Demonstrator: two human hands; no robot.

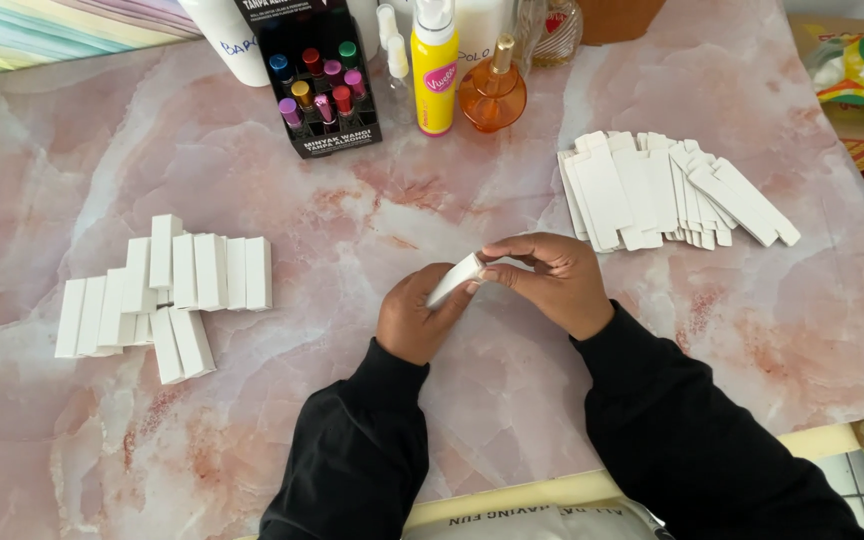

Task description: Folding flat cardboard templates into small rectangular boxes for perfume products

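A small white carton (455, 279) is held between both hands above the middle of the pink marbled counter (102, 150). The left hand (414, 318) is closed around the carton's lower end from beneath; the right hand (555, 278) is pinched on its upper end with thumb and fingertips. The carton is tilted, its upper end towards the right hand. Both forearms are covered by black sleeves (357, 450).

A group of folded white boxes (167, 295) is laid to the left on the counter, well apart from the hands. A fanned stack of flat white box blanks (667, 190) is laid to the upper right. At the far edge, a black display box of small bottles with coloured caps (317, 85) is set beside a yellow spray bottle (434, 75) and an orange glass perfume bottle (493, 92).
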